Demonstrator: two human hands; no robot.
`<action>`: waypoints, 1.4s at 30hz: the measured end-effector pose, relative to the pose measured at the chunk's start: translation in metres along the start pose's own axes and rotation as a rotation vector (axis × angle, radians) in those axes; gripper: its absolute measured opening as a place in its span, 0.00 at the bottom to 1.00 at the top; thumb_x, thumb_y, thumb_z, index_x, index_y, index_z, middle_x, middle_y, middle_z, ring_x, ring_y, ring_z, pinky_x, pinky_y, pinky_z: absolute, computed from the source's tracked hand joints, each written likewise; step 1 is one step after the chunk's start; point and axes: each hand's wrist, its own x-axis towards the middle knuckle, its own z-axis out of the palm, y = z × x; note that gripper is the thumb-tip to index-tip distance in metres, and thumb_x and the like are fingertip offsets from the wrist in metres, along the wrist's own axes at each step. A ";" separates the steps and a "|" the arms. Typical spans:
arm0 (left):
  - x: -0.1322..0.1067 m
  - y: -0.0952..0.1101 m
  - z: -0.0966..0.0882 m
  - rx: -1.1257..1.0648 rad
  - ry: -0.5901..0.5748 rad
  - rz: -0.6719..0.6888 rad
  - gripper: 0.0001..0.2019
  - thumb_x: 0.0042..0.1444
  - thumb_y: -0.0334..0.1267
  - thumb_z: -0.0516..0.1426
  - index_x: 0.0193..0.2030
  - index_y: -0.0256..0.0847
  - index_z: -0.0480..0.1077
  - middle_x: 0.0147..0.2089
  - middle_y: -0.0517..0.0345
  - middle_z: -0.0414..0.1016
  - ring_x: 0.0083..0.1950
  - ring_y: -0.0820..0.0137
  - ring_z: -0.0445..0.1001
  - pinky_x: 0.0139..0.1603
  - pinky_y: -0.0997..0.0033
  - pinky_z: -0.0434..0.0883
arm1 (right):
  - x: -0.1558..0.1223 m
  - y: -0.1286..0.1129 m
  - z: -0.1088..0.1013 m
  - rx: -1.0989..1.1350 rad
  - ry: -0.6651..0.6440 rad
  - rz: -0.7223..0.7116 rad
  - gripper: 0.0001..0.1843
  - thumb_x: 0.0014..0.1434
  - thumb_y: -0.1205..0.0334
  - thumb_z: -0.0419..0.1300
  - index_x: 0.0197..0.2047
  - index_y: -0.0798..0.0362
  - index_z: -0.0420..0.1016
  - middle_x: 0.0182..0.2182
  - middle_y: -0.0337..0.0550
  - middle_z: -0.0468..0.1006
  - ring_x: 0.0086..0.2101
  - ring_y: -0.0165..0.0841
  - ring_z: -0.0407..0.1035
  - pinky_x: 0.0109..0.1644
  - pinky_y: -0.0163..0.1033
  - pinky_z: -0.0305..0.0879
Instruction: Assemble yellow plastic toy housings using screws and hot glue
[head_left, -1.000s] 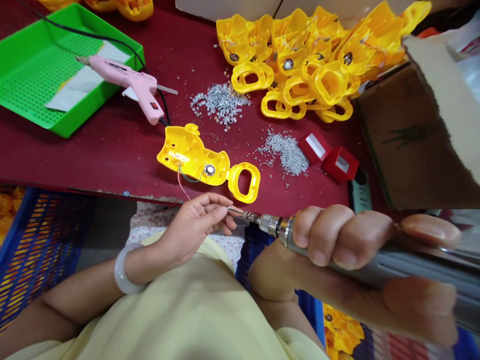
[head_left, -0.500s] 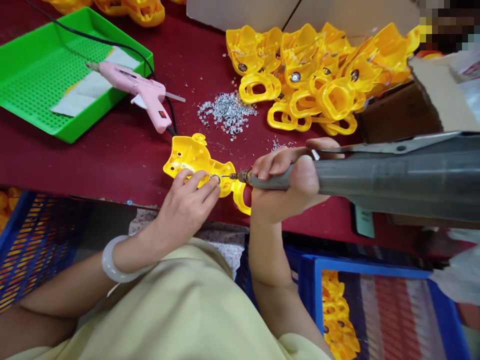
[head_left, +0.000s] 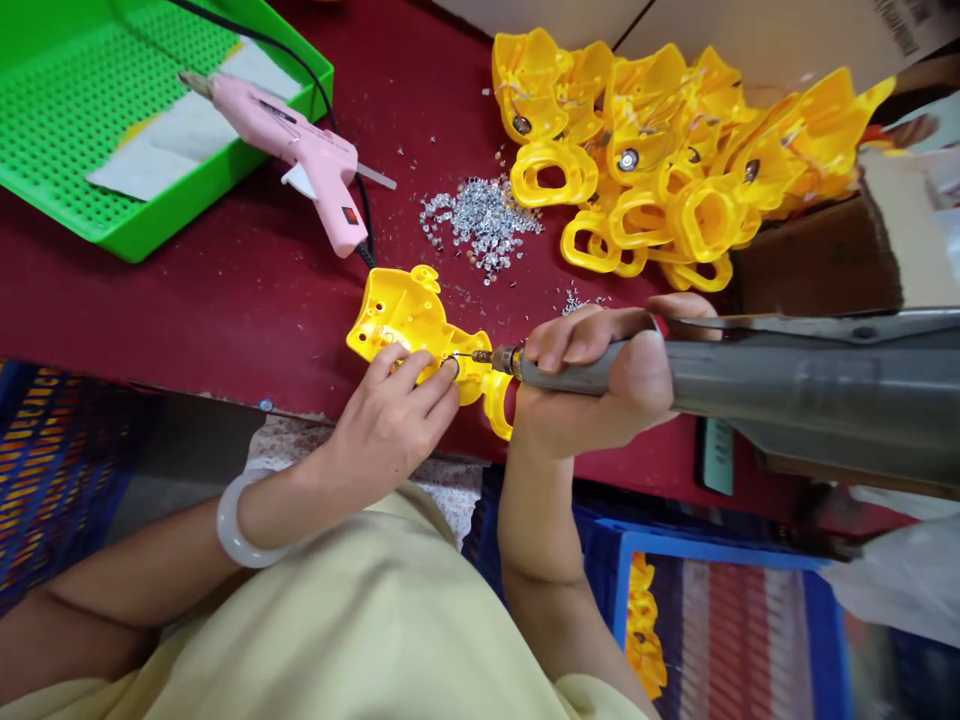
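Observation:
My left hand (head_left: pixel 394 425) grips a yellow plastic shell half (head_left: pixel 409 305) lying on the table, its fingertips pressed on a small round part (head_left: pixel 451 366) inside. My right hand (head_left: pixel 600 365) is wrapped around a grey power screwdriver (head_left: pixel 787 375), held level with its thin bit pointing left. The bit's tip reaches into the shell beside my left fingertips; whether it sits on a screw cannot be seen. At the shell's right end a yellow ring-shaped handle (head_left: pixel 496 405) shows, partly hidden by my right wrist.
A pink glue gun (head_left: pixel 300 150) leans across the green tray (head_left: pixel 217 175). Behind the shell lie a pile of small silvery pieces (head_left: pixel 487 222) and tiny screws (head_left: pixel 576 300). Several yellow shells (head_left: pixel 630 110) are heaped at the back right. A blue crate (head_left: pixel 619 590) stands below the table edge.
The view has shifted, so the table's things appear farther right. Both hands, the shell and the screwdriver keep nearly the same positions relative to each other.

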 end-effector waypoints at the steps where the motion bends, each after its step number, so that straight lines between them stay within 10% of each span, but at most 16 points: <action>1: 0.000 0.000 0.000 -0.006 0.003 -0.003 0.11 0.66 0.29 0.50 0.44 0.32 0.74 0.51 0.50 0.79 0.48 0.63 0.73 0.52 0.58 0.65 | 0.000 0.001 0.000 0.001 -0.007 -0.005 0.05 0.59 0.57 0.55 0.41 0.40 0.65 0.18 0.27 0.50 0.12 0.26 0.49 0.17 0.32 0.49; 17: 0.002 0.003 0.002 -0.030 -0.001 -0.038 0.06 0.62 0.31 0.57 0.43 0.33 0.74 0.50 0.50 0.79 0.48 0.60 0.72 0.51 0.55 0.65 | 0.006 0.014 0.003 0.143 -0.184 0.105 0.12 0.55 0.55 0.63 0.40 0.43 0.65 0.16 0.24 0.59 0.12 0.26 0.54 0.15 0.33 0.54; 27: 0.036 -0.025 -0.026 0.042 -0.065 -0.029 0.09 0.64 0.39 0.55 0.46 0.38 0.73 0.42 0.54 0.80 0.44 0.61 0.72 0.46 0.58 0.62 | -0.009 -0.075 -0.050 0.099 0.109 0.038 0.11 0.54 0.61 0.61 0.43 0.49 0.73 0.20 0.29 0.66 0.16 0.27 0.59 0.19 0.36 0.62; 33: 0.125 -0.074 0.007 0.049 -0.324 -0.087 0.06 0.57 0.35 0.60 0.40 0.39 0.77 0.38 0.52 0.80 0.41 0.63 0.72 0.44 0.63 0.62 | -0.030 -0.078 -0.090 0.074 0.046 -0.110 0.14 0.57 0.59 0.59 0.47 0.52 0.71 0.20 0.28 0.68 0.14 0.26 0.57 0.15 0.34 0.57; 42: 0.189 -0.057 0.071 0.067 -0.542 -0.009 0.06 0.53 0.30 0.60 0.37 0.37 0.77 0.34 0.49 0.76 0.45 0.59 0.70 0.47 0.61 0.60 | -0.044 -0.080 -0.098 0.019 0.215 0.015 0.15 0.54 0.59 0.61 0.45 0.50 0.70 0.20 0.27 0.65 0.16 0.26 0.57 0.18 0.34 0.59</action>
